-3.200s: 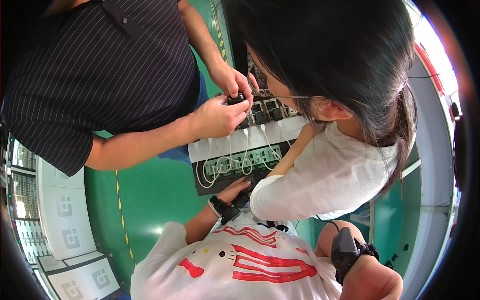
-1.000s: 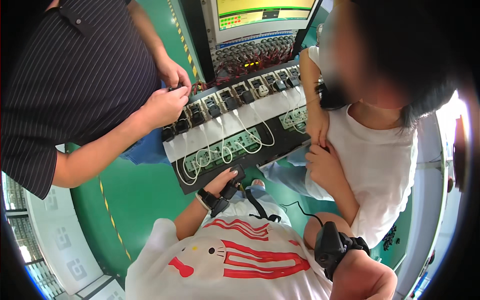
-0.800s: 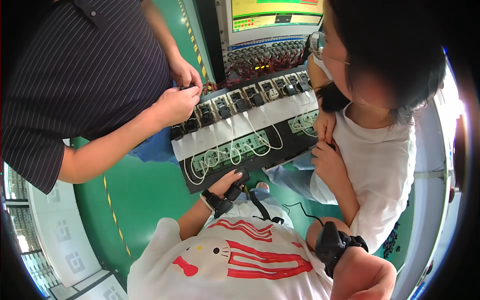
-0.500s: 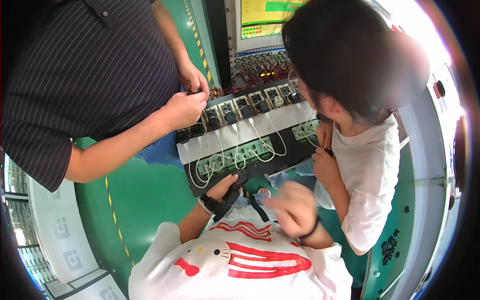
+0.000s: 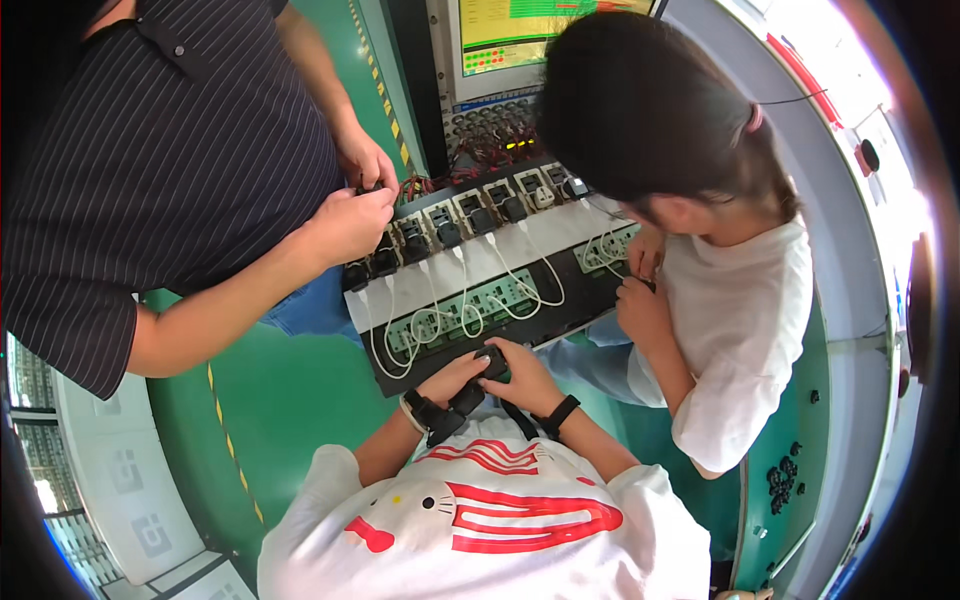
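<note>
My left hand (image 5: 452, 379) is closed on a small black block (image 5: 492, 362), with the thumb lying over its top. On the block's other side, my right hand (image 5: 527, 378) has its fingers closed around it. Both hands are in front of the near edge of a test bench (image 5: 560, 325). The block looks like the black power adapters (image 5: 447, 232) seated in a row of sockets on that bench, but its exact kind is hard to make out. White cables (image 5: 388, 318) run from the adapters to a green circuit board (image 5: 512, 290).
A person in a striped dark shirt (image 5: 180, 190) stands at the left, both hands on a small dark thing. At the right, another person in a white shirt (image 5: 750, 330) leans over the bench. A screen (image 5: 505, 50) stands behind; black parts (image 5: 782, 480) lie at far right.
My right hand, blurred and apart at the right before, has moved left and now grips the black block together with my left hand. The person at the right has shifted their head.
</note>
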Motion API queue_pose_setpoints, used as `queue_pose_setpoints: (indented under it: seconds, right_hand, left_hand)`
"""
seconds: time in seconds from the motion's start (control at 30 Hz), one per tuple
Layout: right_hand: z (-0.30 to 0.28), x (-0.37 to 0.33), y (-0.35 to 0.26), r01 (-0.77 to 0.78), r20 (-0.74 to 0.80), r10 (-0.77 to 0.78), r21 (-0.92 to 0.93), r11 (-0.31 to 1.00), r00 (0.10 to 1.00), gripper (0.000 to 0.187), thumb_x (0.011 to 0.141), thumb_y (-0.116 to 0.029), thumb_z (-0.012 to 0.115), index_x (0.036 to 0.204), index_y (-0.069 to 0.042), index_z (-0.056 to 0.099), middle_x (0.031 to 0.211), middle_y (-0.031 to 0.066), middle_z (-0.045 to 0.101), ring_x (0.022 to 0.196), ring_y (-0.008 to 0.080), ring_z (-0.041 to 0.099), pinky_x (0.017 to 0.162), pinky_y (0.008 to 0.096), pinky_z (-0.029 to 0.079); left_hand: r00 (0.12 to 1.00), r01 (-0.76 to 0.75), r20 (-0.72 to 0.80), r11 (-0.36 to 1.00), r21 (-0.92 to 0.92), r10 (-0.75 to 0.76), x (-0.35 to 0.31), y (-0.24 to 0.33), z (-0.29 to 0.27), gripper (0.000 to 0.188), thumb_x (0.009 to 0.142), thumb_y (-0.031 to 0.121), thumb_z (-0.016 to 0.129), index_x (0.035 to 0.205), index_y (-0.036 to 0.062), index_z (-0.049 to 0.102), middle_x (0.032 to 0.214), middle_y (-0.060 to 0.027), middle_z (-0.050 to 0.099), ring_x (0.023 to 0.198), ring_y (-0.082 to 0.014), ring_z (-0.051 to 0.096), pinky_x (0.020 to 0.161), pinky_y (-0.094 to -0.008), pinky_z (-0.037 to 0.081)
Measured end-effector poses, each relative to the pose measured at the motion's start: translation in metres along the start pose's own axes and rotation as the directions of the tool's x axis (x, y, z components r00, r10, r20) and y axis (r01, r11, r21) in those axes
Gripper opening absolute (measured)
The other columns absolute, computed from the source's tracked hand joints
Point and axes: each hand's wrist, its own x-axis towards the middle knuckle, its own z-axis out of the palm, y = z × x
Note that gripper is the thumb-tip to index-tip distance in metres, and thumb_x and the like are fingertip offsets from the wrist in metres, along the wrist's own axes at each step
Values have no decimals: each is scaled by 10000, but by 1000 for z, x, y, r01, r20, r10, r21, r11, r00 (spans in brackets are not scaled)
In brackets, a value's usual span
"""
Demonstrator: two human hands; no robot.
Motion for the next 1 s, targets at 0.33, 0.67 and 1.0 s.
queue_pose_setpoints:
  seconds: [0.33,0.67,1.0]
  right_hand:
    - [-13,-12,10,-69,-60,71,33,997,996,541,694,-220,707,1157,-11,517,1055,155,521,989,316,549,854,352,445]
    - [-27,-17,17,-17,-5,17,11,1000,1000,670,707,-242,686,1295,-29,445,1050,155,514,961,316,547,835,349,447]
    - [-38,-19,21,-20,161,28,-54,998,987,716,722,-313,689,1316,-18,420,1023,174,517,935,324,543,789,364,451]
  left_hand:
    - [996,90,9,996,14,-90,8,-7,10,362,975,402,404,1074,78,530,877,14,557,729,-63,513,673,-222,452]
    - [996,77,-48,997,4,-77,9,-10,13,316,975,357,426,1101,81,514,893,-3,576,744,-79,557,658,-224,474]
    - [990,122,-92,982,141,-110,10,-8,24,312,967,362,437,1050,90,564,856,4,593,733,-76,555,645,-236,465]
